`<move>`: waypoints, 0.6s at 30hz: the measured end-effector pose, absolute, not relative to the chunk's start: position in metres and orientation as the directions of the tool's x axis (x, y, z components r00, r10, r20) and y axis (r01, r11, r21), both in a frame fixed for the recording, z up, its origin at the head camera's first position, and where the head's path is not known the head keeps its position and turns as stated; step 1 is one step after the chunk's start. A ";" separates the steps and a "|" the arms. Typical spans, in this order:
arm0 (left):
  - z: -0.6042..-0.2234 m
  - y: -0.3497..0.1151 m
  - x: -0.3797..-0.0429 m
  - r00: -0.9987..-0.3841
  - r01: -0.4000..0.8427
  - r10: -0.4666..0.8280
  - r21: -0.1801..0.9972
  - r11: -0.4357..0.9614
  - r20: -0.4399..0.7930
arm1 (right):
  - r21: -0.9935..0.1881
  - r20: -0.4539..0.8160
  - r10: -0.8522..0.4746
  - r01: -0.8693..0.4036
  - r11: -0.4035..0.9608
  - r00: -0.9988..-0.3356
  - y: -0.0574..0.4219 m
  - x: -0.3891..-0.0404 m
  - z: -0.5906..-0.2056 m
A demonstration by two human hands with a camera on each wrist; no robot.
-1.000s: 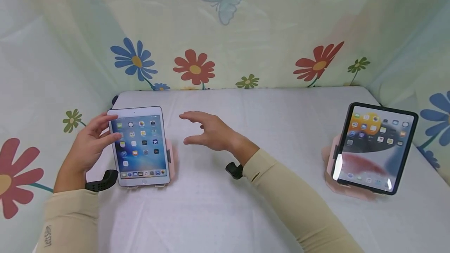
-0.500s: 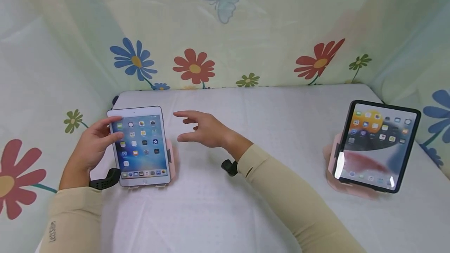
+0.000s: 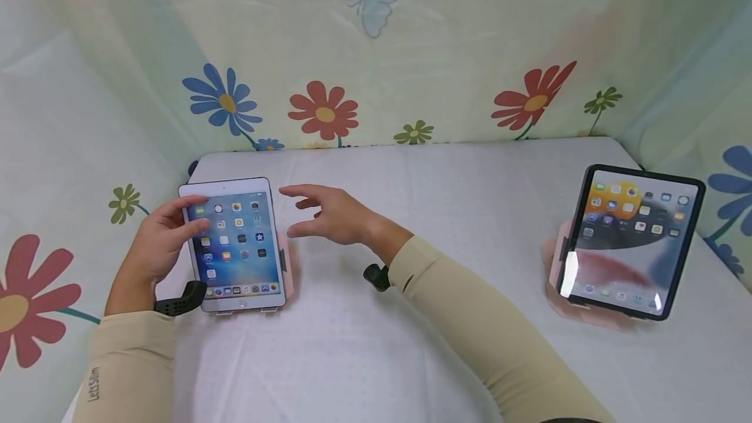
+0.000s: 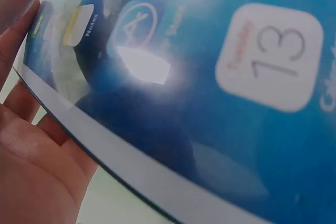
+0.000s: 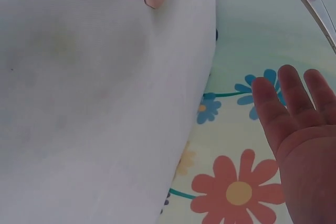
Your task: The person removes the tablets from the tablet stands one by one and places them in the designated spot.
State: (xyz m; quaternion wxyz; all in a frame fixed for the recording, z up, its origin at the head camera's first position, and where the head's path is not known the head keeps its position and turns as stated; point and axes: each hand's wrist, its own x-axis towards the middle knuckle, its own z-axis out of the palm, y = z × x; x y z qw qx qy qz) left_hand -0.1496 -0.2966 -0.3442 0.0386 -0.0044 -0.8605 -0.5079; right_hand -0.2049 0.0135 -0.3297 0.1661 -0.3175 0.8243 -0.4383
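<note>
A white-framed tablet [image 3: 241,266] with a lit blue screen of app icons leans on a pink stand [image 3: 287,273] at the left of the table. My left hand [image 3: 157,243] holds its left edge, thumb and a finger over the screen's side; the left wrist view shows other fingers behind the edge of the tablet [image 4: 131,161]. My right hand [image 3: 331,214] hovers just right of the tablet, thumb and index finger apart, with nothing in it. In the right wrist view the right hand's [image 5: 310,140] fingers are extended below the tablet's thin edge [image 5: 316,17].
A second, black-framed tablet [image 3: 631,253] stands tilted on another pink stand [image 3: 555,276] at the right. White cloth covers the table [image 3: 458,214]. A flower-printed curtain [image 3: 452,44] hangs behind and at both sides. Black wrist-worn cameras sit on both arms.
My right hand has moved left, closer to the white tablet. My left hand has shifted slightly right, its fingers reaching further over the screen. Both tablets remain on their stands.
</note>
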 end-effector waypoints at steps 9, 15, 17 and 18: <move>-0.346 -0.297 -0.152 -0.996 0.005 -0.071 0.865 0.502 0.047 | -0.824 -0.016 -0.687 -0.379 0.420 -0.726 0.001 -0.205 -0.323; -0.347 -0.298 -0.152 -0.996 0.031 -0.060 0.883 0.468 0.066 | -0.854 -0.008 -0.699 -0.359 0.377 -0.715 -0.005 -0.203 -0.323; -0.347 -0.298 -0.152 -0.996 0.041 -0.055 0.889 0.456 0.074 | -0.858 -0.008 -0.700 -0.354 0.371 -0.714 -0.006 -0.202 -0.323; -0.346 -0.297 -0.151 -0.996 0.044 -0.054 0.891 0.451 0.077 | -0.859 -0.008 -0.702 -0.354 0.369 -0.712 -0.006 -0.202 -0.323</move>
